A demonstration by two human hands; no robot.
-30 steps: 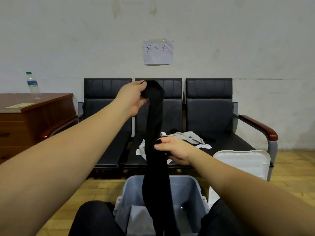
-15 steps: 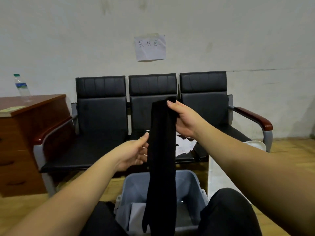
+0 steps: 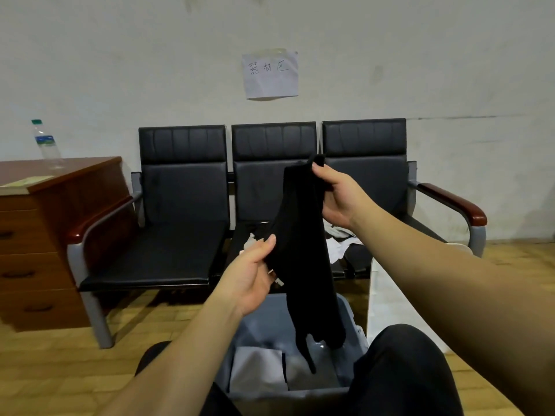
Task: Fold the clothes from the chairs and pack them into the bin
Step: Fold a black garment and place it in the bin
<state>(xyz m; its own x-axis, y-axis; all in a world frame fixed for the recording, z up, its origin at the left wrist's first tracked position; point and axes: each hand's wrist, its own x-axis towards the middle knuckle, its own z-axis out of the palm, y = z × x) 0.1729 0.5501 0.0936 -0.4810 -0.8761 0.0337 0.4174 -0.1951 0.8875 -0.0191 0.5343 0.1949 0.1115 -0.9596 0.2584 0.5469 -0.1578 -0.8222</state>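
Observation:
A long black garment (image 3: 303, 253) hangs in front of me over the grey bin (image 3: 353, 319). My right hand (image 3: 338, 195) pinches its top end at about chair-seat height. My left hand (image 3: 250, 273) holds its left edge lower down, thumb on the cloth. The garment's lower end dangles into the bin, where folded grey and white clothes (image 3: 259, 369) lie. More white and grey clothes (image 3: 341, 240) lie on the middle and right seats of the black chairs (image 3: 183, 202), partly hidden behind my hands.
A white bin lid (image 3: 390, 298) leans beside the bin on the right. A wooden drawer cabinet (image 3: 45, 235) with a plastic bottle (image 3: 45, 144) stands at the left. My dark-trousered knees (image 3: 402, 364) flank the bin. A paper note (image 3: 270, 75) hangs on the wall.
The top of the garment passed from my left hand to my right. My left hand dropped and now grips the garment's lower left edge; the cloth has swung slightly rightwards.

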